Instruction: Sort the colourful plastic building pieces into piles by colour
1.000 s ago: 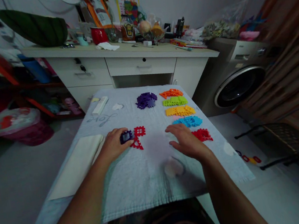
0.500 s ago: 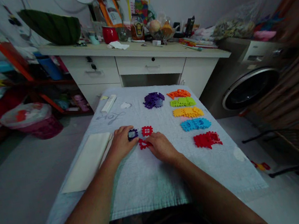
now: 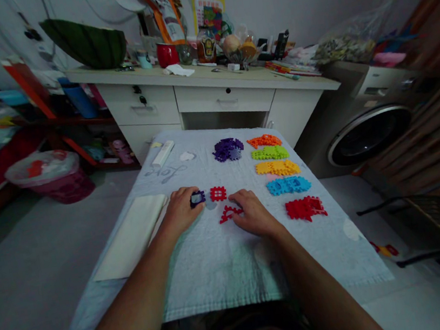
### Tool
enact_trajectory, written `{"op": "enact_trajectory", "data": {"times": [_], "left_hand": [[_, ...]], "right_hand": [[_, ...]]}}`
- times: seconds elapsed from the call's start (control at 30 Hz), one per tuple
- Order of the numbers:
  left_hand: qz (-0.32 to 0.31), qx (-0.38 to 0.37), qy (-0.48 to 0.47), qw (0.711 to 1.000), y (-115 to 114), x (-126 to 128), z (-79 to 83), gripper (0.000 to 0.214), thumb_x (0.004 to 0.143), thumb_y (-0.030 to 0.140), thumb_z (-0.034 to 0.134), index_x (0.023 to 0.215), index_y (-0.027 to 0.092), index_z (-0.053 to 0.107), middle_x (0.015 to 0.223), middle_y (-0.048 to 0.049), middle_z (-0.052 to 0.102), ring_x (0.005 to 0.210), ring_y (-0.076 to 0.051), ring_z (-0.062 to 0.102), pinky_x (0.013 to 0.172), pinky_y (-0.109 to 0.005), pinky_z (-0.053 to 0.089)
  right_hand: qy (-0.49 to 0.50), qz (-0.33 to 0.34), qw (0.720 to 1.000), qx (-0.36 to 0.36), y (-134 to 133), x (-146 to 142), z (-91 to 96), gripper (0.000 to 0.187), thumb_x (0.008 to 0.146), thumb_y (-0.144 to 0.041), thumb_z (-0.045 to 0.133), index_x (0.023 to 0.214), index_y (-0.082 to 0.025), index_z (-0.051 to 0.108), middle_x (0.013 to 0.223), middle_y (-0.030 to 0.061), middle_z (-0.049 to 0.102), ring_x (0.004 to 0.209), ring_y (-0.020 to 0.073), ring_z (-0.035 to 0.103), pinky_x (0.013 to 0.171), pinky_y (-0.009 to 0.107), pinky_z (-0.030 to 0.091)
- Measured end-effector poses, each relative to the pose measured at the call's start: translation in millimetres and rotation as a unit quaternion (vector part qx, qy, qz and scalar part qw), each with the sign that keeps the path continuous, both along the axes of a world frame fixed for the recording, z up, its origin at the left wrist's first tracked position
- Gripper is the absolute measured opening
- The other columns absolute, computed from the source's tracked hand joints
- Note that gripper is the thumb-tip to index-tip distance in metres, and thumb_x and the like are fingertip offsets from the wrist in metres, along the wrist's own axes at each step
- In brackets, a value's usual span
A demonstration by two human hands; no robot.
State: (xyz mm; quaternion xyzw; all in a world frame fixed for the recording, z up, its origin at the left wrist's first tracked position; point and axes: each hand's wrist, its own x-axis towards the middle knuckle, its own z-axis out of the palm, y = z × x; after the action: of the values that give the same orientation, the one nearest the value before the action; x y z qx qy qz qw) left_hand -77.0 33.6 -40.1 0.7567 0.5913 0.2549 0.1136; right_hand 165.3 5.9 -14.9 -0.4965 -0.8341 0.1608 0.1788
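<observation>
My left hand [image 3: 181,212] rests on the pale cloth-covered table [image 3: 213,264] with its fingers closed on a dark purple square piece [image 3: 197,198]. A red square grid piece [image 3: 218,193] lies right beside that piece. My right hand [image 3: 255,216] lies on the cloth with its fingertips on a red triangular piece [image 3: 227,214]. To the right sit sorted piles: purple [image 3: 227,149], orange [image 3: 264,141], green [image 3: 269,153], yellow [image 3: 276,168], blue [image 3: 288,185] and red [image 3: 305,208].
A folded white cloth [image 3: 132,237] lies at the table's left edge, a white tube [image 3: 162,153] at its far left. A cluttered white desk [image 3: 210,92] stands behind, a washing machine [image 3: 365,122] to the right, a pink bin [image 3: 49,175] on the left.
My right hand came from the red pile across to the red triangular piece, then dragged it back to the right and nearer me. My left hand kept hold of the purple piece.
</observation>
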Motion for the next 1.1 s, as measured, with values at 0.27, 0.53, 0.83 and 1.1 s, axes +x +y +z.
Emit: {"op": "enact_trajectory", "data": {"times": [0.27, 0.53, 0.83, 1.1], "left_hand": [[-0.006, -0.003, 0.002, 1.000, 0, 0, 1.9, 0.039, 0.077, 0.037, 0.057, 0.111, 0.019, 0.060, 0.111, -0.0088, 0.063, 0.106, -0.028, 0.056, 0.096, -0.041, 0.041], [-0.021, 0.002, 0.006, 1.000, 3, -2, -5.0, 0.039, 0.076, 0.039, 0.057, 0.111, 0.020, 0.061, 0.110, -0.0083, 0.064, 0.104, -0.027, 0.057, 0.095, -0.041, 0.041], [-0.021, -0.013, 0.016, 1.000, 3, -1, -3.2, 0.042, 0.073, 0.040, 0.057, 0.111, 0.021, 0.062, 0.111, -0.0077, 0.063, 0.105, -0.028, 0.057, 0.097, -0.042, 0.041], [-0.027, -0.027, 0.011, 0.999, 3, -2, -2.0, 0.043, 0.074, 0.043, 0.057, 0.111, 0.021, 0.060, 0.109, -0.0077, 0.065, 0.102, -0.027, 0.058, 0.094, -0.040, 0.043]], "right_hand": [[-0.023, 0.060, 0.997, -0.043, -5, 2, 11.4, 0.038, 0.080, -0.018, 0.064, 0.118, -0.017, 0.063, 0.104, 0.0086, 0.059, 0.097, 0.0194, 0.053, 0.088, 0.031, 0.040], [-0.026, -0.075, 0.996, -0.026, -19, 99, 42.5, 0.028, 0.080, -0.023, 0.065, 0.108, -0.018, 0.065, 0.102, 0.0077, 0.063, 0.094, 0.0194, 0.057, 0.088, 0.032, 0.043], [-0.108, -0.311, 0.943, -0.054, -35, 191, 29.7, 0.033, 0.084, -0.029, 0.058, 0.111, -0.014, 0.065, 0.099, 0.0117, 0.067, 0.086, 0.0203, 0.062, 0.078, 0.030, 0.045], [-0.102, -0.354, 0.929, -0.023, -32, 187, 35.7, 0.033, 0.085, -0.036, 0.055, 0.109, -0.015, 0.065, 0.092, 0.0102, 0.068, 0.079, 0.0201, 0.063, 0.072, 0.031, 0.045]]}}
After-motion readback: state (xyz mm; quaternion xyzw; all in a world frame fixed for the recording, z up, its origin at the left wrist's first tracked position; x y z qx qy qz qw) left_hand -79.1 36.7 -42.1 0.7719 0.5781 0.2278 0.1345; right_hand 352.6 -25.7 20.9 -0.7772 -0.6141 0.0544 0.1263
